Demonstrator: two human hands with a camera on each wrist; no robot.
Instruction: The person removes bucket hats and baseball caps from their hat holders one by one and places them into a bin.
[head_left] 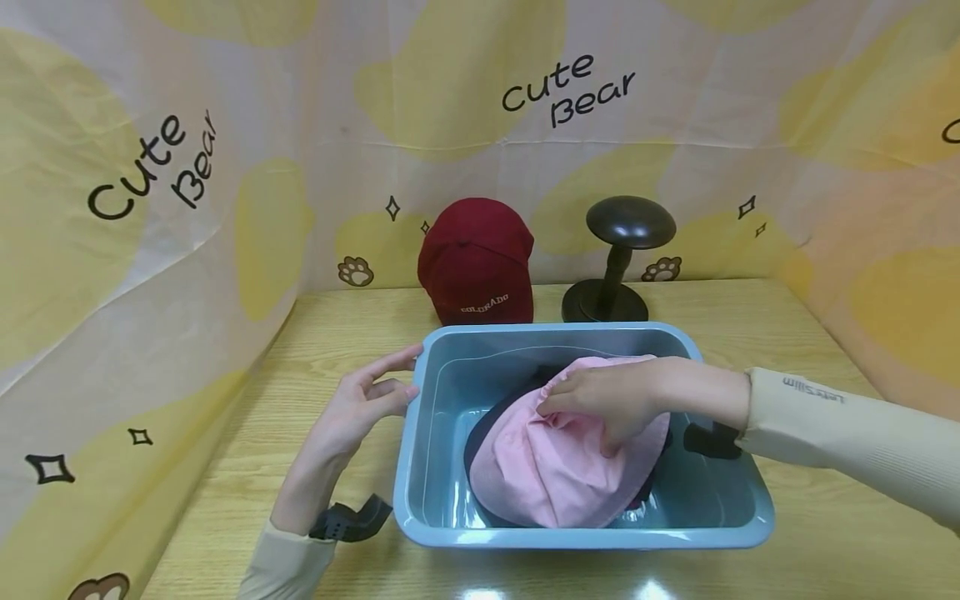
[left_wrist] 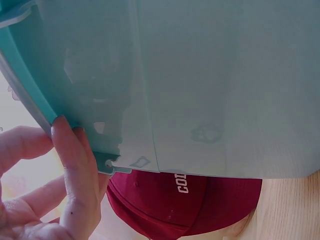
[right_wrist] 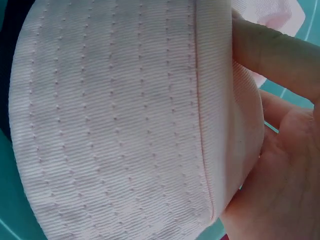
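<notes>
A pink bucket hat (head_left: 555, 475) with a stitched brim (right_wrist: 115, 120) lies in a light blue plastic basin (head_left: 585, 537). My right hand (head_left: 615, 400) grips its crown from above; in the right wrist view the thumb and fingers (right_wrist: 275, 57) sit around the crown cloth. Beneath the pink hat shows the edge of a dark navy item (head_left: 480, 433), mostly covered. At the basin's left side, my left hand (head_left: 360, 408) pinches the rim near the far corner. The left wrist view shows those fingers (left_wrist: 75, 170) against the rim and the basin's outer wall (left_wrist: 200, 90).
Behind the basin a dark red cap (head_left: 476, 262) lettered COLORADO stands on the wooden table (head_left: 337, 333). To its right is a dark hat stand (head_left: 618, 258) with a domed top and round base. A patterned cloth (head_left: 450, 100) hangs behind and along the sides.
</notes>
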